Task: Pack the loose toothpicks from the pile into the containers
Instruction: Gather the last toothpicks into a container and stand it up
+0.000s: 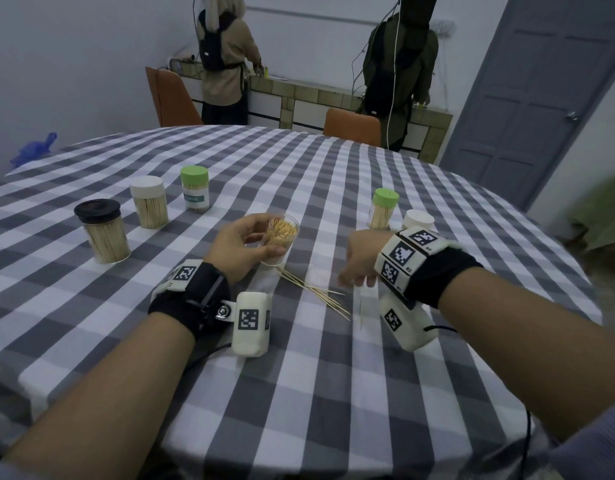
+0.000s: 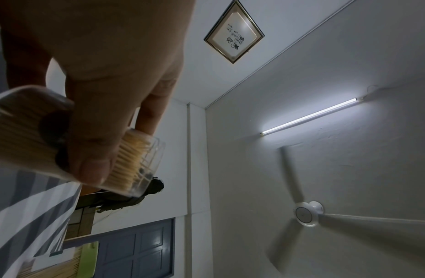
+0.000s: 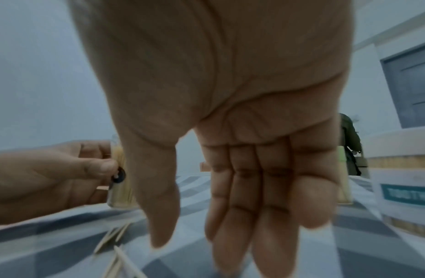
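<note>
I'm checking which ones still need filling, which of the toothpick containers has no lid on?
The clear plastic container gripped in the left hand; its mouth is open, toothpick tips showing. The other five standing on the table wear black, white or green caps.

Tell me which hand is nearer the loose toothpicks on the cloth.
Right. The right hand hangs open beside the loose toothpicks; the left hand is farther back, holding the open container.

A home dining room: checked tablecloth (image 1: 333,375), orange chairs (image 1: 351,128), tiled counter (image 1: 316,95) (ceiling fan (image 2: 306,214) overhead).

Left hand (image 2: 106,79) grips a clear toothpick container (image 2: 135,165) under a ceiling fan (image 2: 306,214)
</note>
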